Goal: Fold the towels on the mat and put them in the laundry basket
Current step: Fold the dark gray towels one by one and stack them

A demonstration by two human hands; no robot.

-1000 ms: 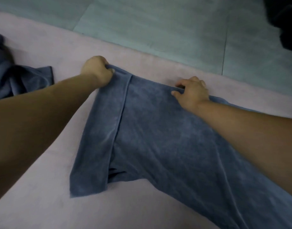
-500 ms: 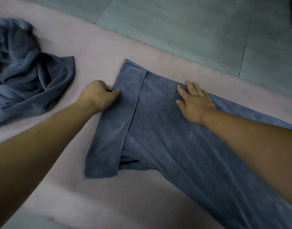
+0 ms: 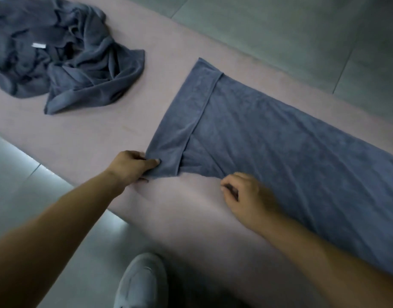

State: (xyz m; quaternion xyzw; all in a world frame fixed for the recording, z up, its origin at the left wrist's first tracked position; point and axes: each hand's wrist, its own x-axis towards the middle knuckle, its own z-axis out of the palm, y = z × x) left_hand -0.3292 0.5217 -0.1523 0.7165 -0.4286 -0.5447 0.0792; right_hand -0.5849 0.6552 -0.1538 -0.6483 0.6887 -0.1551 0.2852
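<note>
Head view. As both hands have dropped from the far side of the cloth to its near edge, the far edge looks settled and the near one is now being squared.

- Long blue-grey terry towel lies flat on the pale pink mat, running off right. A narrow band at its left end is folded over on top.
- Left hand pinches the near corner of that band, thumb on top, fingers tucked beneath.
- Right hand sits at the near hem, fingers curled; a dark bit of cloth shows between them, so I judge it is pinching the hem.
- Half a second back the right hand lay flat on the towel near the far edge and the left was a loose fist against the band, further up. A second back both gripped the far edge.
- Crumpled heap of blue-grey towels, white tag showing, waits well apart at the mat's far left; more of it shows than before.
- Grey shoe on the grey tiled floor.
- Laundry basket not in view.

Judgement: early going; first towel barely begun, heap untouched.
</note>
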